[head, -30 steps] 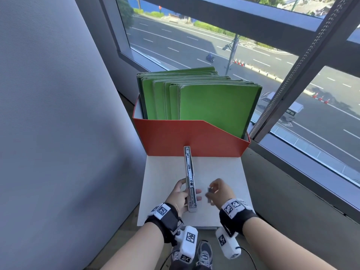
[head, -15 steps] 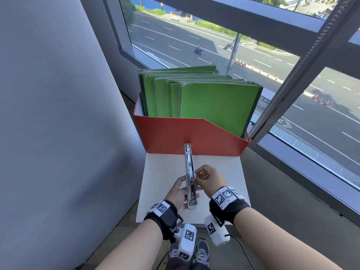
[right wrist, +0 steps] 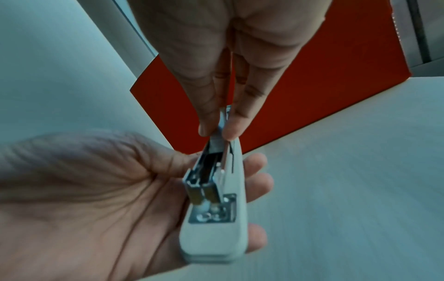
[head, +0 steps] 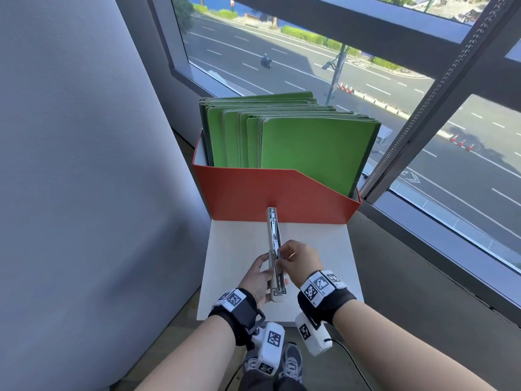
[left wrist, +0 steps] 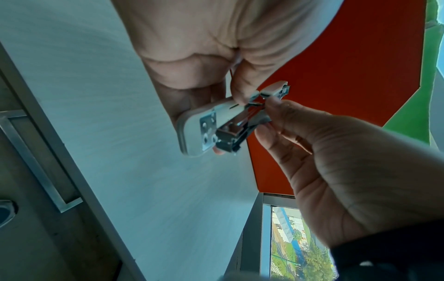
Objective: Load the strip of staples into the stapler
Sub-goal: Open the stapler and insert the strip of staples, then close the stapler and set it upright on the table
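A white stapler [head: 273, 238] is swung open lengthwise above the white table [head: 324, 249], its metal staple channel facing up. My left hand [head: 265, 273] grips its near half from the left, thumb on one side and fingers wrapped under. My right hand [head: 284, 256] pinches the short grey staple strip [right wrist: 216, 147] between thumb and forefinger, right at the channel's middle. In the right wrist view the fingertips [right wrist: 231, 133] hold the strip inside the channel walls of the stapler [right wrist: 216, 228]. In the left wrist view the strip is mostly hidden behind my right thumb [left wrist: 276, 108].
A red file box [head: 253, 193] full of upright green folders [head: 310, 148] stands at the table's far edge, just past the stapler's tip. A grey partition [head: 84, 165] rises on the left. A large window [head: 451, 136] and its sill run along the right.
My right hand has moved left from beside the stapler to its channel, carrying the staple strip. My left hand has kept its hold on the stapler.
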